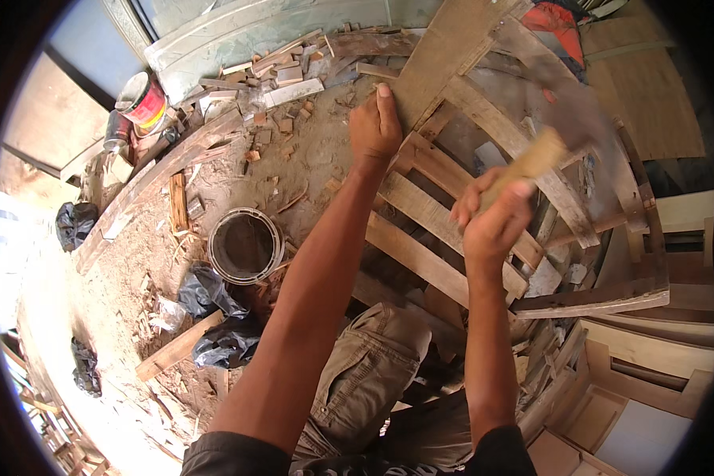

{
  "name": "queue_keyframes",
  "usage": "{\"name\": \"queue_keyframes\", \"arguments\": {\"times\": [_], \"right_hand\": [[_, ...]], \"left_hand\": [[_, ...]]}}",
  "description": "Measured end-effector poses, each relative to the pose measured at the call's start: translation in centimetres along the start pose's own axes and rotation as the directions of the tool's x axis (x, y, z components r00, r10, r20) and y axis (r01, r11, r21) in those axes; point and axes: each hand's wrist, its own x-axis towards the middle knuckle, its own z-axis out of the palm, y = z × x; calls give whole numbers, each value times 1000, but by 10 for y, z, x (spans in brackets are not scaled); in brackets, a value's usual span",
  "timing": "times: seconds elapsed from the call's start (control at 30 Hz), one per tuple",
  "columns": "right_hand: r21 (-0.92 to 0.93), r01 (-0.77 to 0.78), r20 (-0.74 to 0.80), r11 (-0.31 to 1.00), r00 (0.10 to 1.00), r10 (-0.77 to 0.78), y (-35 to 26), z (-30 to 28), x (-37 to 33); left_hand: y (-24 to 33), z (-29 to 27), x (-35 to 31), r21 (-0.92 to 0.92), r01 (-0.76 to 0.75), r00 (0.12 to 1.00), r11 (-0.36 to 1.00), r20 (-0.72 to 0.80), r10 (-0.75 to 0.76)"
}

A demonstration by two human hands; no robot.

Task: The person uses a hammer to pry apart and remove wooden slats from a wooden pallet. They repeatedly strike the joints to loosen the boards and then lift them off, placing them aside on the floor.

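My left hand (375,125) is closed on the near left edge of a wide brown wooden board (446,57), thumb on top. The board lies slanted across the far end of a slatted wooden frame (424,208). In my right hand (493,218) is a hammer (541,155), its pale wooden handle wrapped by my fingers. The hammer's dark head is smeared by motion, raised over the right part of the frame. Its head appears apart from the board. My bent knee (381,341) in khaki trousers is beside the frame's near end.
A round bucket (246,246) stands left of my left forearm, near black plastic bags (206,292). Wood offcuts (289,75) are heaped along the far wall, by a red paint can (141,101). Wooden furniture parts (650,365) stand at the right. Scraps litter the dirt floor.
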Motion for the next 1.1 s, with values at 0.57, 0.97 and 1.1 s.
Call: {"name": "queue_keyframes", "arguments": {"times": [0.57,0.97,1.1], "right_hand": [[-761,-59,34,646,991,131,172,-49,-45],[-483,-351,-23,802,921,389,115,-34,-4],[-314,-36,-111,949,994,1,85,-11,-10]], "left_hand": [[8,22,-3,-8,-87,996,996,-27,87],[-3,9,6,-56,-123,992,991,-31,121],[-7,8,2,-35,-90,996,995,-9,90]]}}
